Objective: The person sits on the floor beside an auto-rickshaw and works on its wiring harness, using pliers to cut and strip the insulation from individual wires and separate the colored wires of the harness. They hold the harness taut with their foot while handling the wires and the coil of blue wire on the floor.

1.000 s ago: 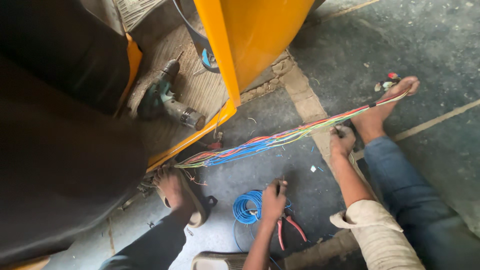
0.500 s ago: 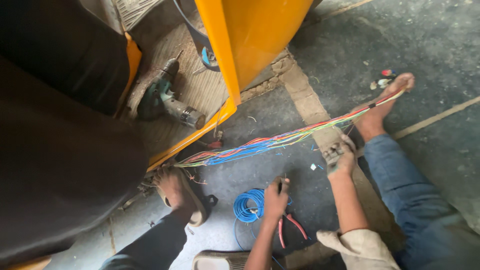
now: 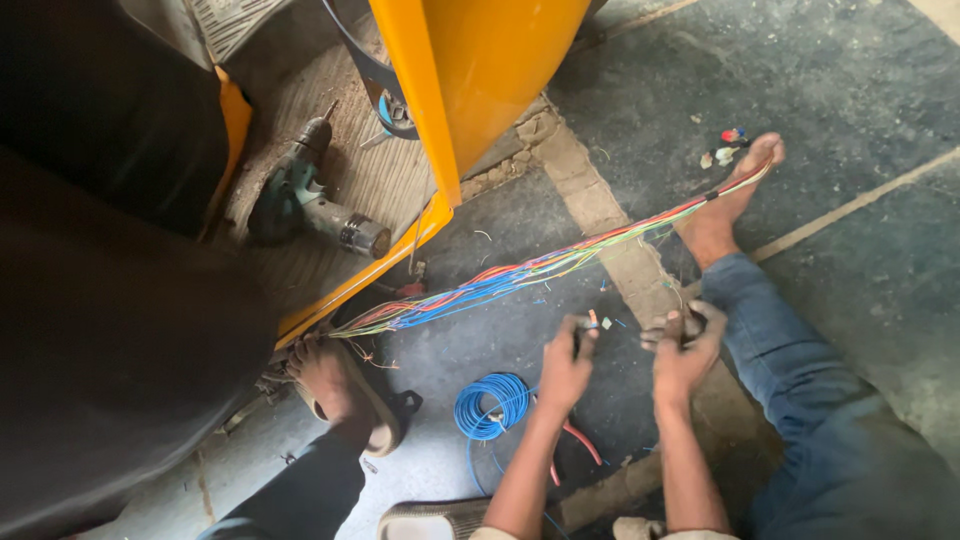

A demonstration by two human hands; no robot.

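Head view: left hand (image 3: 563, 368) pinches a short wire piece (image 3: 592, 321) at lower centre; right hand (image 3: 686, 350) closed on a small dark object, kind unclear. Multicoloured wire bundle (image 3: 520, 274) stretched mid-frame toward the bare foot (image 3: 728, 200). Step judged: wire-end preparation; next needs the end brought to the bundle.

packages: none | labels: none readable | signs: none | screens: none | view: head camera over floor, nothing of the kind seen anywhere near the worker
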